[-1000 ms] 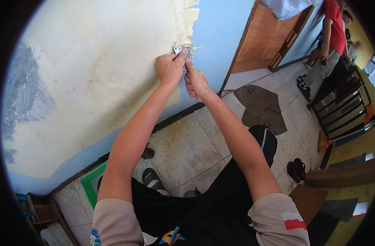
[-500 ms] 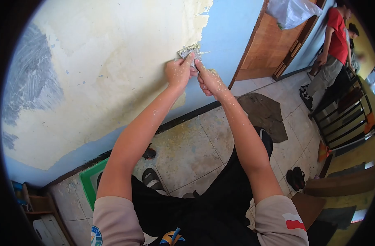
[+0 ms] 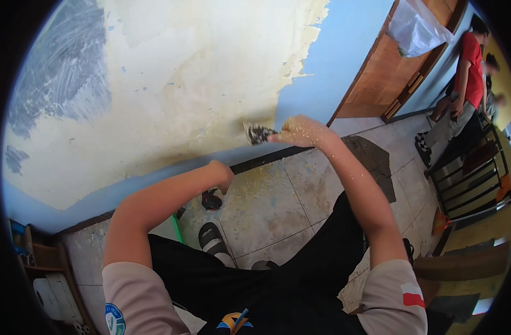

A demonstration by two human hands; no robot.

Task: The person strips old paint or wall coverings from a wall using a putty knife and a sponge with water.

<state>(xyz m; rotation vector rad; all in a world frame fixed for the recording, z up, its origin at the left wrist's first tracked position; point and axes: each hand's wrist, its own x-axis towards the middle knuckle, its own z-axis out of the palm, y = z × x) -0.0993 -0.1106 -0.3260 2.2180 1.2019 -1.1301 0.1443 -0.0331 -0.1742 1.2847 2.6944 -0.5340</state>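
My right hand [image 3: 306, 132], flecked with paint chips, is closed around a scraper [image 3: 259, 134]. Its wide blade, covered in pale scrapings, points left close to the wall [image 3: 183, 84]. Cream patches show on that wall where the light blue paint [image 3: 345, 50] is gone, with a ragged edge between them. My left hand [image 3: 222, 176] hangs lower, bent down at the wrist near the foot of the wall and apart from the scraper. Its fingers are mostly turned away and hidden.
Paint flakes are scattered over the tiled floor [image 3: 261, 195]. A dark crumpled object [image 3: 211, 200] lies by the wall, near my sandalled foot [image 3: 212, 240]. A brown sheet [image 3: 373, 162] lies to the right. A plastic bag [image 3: 417, 30] hangs by the wooden door [image 3: 378, 78]. People [image 3: 472, 61] stand at right.
My hands have come apart. The left let go of the scraper and dropped down and left; the right moved lower with the scraper. The view has shifted slightly.
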